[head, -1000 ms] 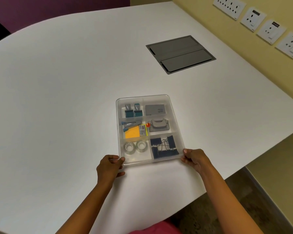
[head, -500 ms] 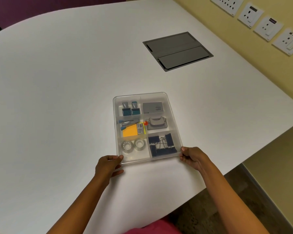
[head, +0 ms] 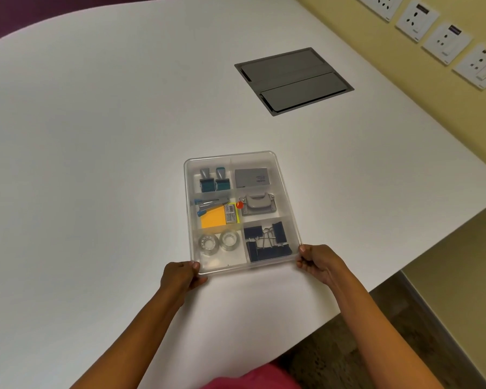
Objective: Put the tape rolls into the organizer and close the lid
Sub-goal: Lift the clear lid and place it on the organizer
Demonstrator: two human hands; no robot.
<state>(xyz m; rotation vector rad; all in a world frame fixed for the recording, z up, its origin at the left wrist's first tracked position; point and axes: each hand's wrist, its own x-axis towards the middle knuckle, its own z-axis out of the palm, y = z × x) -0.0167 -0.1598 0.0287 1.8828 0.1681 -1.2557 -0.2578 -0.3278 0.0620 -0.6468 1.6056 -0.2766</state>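
Observation:
A clear plastic organizer lies flat on the white table, its see-through lid resting over the compartments. Two clear tape rolls lie side by side in the near-left compartment. My left hand pinches the near-left corner of the organizer. My right hand grips the near-right corner. Other compartments hold black binder clips, orange sticky notes, a grey punch, teal stamps and a grey box.
A dark grey cable hatch is set into the white table beyond the organizer. Wall sockets line the yellow wall at the right. The table edge runs close at the near right, with floor below.
The view has shifted slightly. Both hands stay on the near corners of the organizer, with my left fingers curled tighter on the corner. The organizer has barely moved.

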